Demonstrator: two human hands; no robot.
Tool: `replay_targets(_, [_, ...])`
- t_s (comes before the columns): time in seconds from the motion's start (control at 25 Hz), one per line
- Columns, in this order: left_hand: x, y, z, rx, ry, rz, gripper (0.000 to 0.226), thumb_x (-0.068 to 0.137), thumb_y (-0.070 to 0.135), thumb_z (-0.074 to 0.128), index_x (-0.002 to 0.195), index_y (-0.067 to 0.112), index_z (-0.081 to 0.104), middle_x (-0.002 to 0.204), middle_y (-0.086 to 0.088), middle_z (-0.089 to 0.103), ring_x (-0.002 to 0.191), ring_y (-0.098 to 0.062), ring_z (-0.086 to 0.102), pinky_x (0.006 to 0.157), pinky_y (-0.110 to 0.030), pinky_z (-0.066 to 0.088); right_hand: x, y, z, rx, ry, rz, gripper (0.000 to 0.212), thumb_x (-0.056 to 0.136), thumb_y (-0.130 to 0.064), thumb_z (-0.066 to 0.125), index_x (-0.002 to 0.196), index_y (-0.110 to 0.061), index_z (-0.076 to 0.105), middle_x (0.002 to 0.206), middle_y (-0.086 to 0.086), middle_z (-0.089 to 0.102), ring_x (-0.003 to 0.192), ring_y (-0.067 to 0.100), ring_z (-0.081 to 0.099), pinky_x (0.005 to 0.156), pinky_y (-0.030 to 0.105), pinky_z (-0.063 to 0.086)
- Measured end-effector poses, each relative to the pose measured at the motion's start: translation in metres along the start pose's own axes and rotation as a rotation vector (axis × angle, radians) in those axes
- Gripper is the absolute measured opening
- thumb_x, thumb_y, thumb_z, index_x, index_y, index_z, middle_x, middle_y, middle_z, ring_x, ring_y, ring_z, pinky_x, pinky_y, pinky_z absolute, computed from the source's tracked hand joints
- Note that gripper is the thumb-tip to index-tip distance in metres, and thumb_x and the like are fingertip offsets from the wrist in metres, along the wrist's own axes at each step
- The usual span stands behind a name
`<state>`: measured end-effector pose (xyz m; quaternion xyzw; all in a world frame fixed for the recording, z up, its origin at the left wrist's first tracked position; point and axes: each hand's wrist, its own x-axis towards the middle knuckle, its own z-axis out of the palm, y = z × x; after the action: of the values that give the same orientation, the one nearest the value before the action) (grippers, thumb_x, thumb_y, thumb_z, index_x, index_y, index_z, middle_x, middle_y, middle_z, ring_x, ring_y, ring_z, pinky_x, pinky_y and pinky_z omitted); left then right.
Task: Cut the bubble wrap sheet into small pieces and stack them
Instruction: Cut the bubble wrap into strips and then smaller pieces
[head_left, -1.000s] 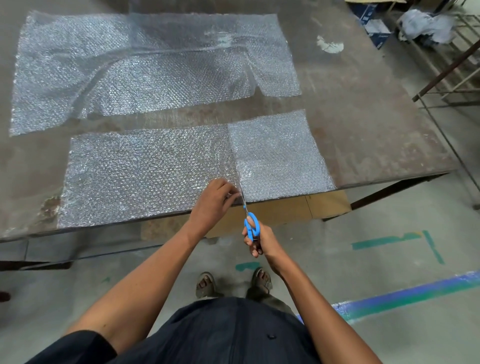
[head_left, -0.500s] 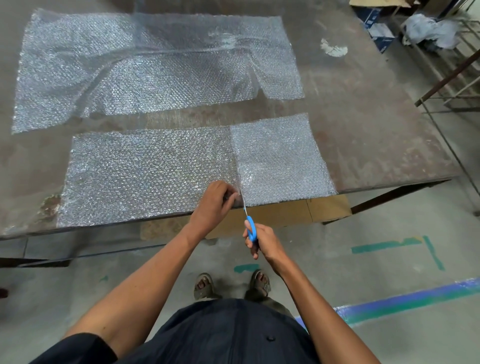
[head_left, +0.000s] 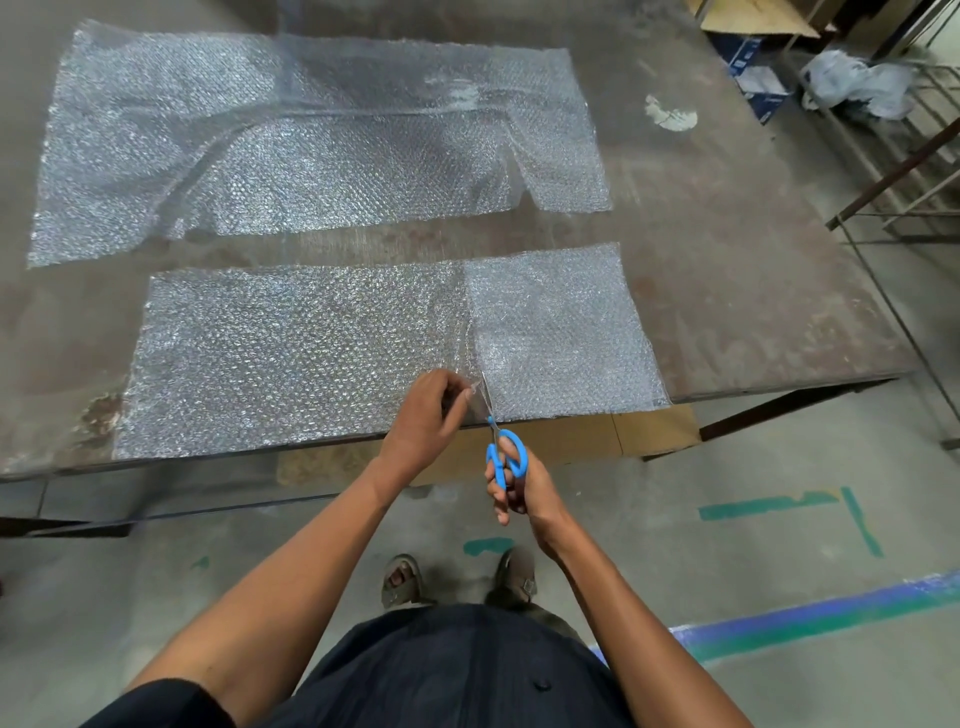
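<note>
A long strip of bubble wrap (head_left: 291, 353) lies along the near edge of the metal table (head_left: 727, 291). Its right part (head_left: 561, 332) looks brighter beyond a line running from the scissors. My left hand (head_left: 428, 415) pinches the strip's near edge just left of that line. My right hand (head_left: 517, 488) grips blue-handled scissors (head_left: 501, 449), whose blades point away from me into the wrap at the table edge. A larger bubble wrap sheet (head_left: 311, 140) lies spread across the far half of the table.
A white scrap (head_left: 670, 114) lies on the table at the far right. Cardboard (head_left: 597, 436) shows under the table's near edge. Boxes, a plastic bag (head_left: 857, 83) and a metal frame (head_left: 904, 171) stand at the right. Coloured tape marks the floor.
The scissors have pushed slightly farther into the wrap's near edge. My left hand keeps its pinch beside the cut line. The view has shifted a little.
</note>
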<state>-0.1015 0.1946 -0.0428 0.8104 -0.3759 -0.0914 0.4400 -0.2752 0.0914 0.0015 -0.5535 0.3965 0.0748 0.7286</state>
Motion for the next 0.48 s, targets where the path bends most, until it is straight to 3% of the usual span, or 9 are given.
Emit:
replay_targets(0.28, [-0.002,0.003,-0.003,-0.039,0.014,-0.006,0.014,0.105,0.03,0.059,0.098,0.018,0.056,0.089,0.005,0.054,0.08,-0.015,0.051,0.068,-0.026,0.042,0.011,-0.007,0.002,-0.032,0.024,-0.026,0.053,0.108,-0.053,0.047,0.086,-0.007,0.063,0.06,0.006,0.054,0.048,0.018,0.047,0.047,0.029,0.045])
replay_targets(0.48, [-0.001,0.001,-0.002,-0.06,-0.005,-0.005,0.014,0.105,0.027,0.061,0.096,0.018,0.055,0.087,0.002,0.055,0.077,-0.017,0.052,0.065,-0.031,0.043,0.031,-0.018,0.008,-0.091,0.029,-0.07,0.059,0.091,-0.066,0.054,0.09,-0.009,0.065,0.062,0.004,0.055,0.047,0.018,0.046,0.047,0.029,0.046])
